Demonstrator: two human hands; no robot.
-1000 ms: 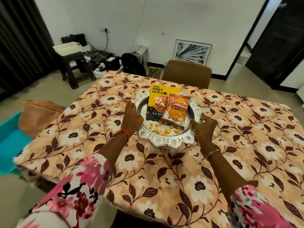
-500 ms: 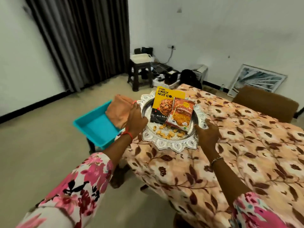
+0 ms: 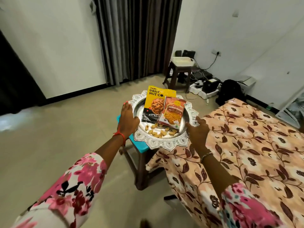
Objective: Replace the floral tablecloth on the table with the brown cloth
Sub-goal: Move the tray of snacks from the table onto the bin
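Observation:
Both hands carry an ornate silver tray (image 3: pixel 158 143) off the table's left side. My left hand (image 3: pixel 128 116) grips its left rim and my right hand (image 3: pixel 198 129) grips its right rim. On the tray lie a yellow almond packet (image 3: pixel 155 102), an orange snack packet (image 3: pixel 172 112) and several loose nuts (image 3: pixel 158 131). The floral tablecloth (image 3: pixel 246 145) still covers the table on the right. Under the tray a teal bin (image 3: pixel 139 146) sits on a dark stool (image 3: pixel 141 165). The brown cloth is hidden behind the tray.
Tiled floor stretches to the left. A second stool with a white basin (image 3: pixel 181 60) stands by the dark curtain (image 3: pixel 136 38). Cables, power strips and a black bag (image 3: pixel 230 91) lie along the far wall. A framed picture (image 3: pixel 294 109) leans at the right edge.
The tray was lifted off the middle of the table and carried left, past the table's edge, to above the teal bin. My view has swung left with it, and the brown cloth is now covered.

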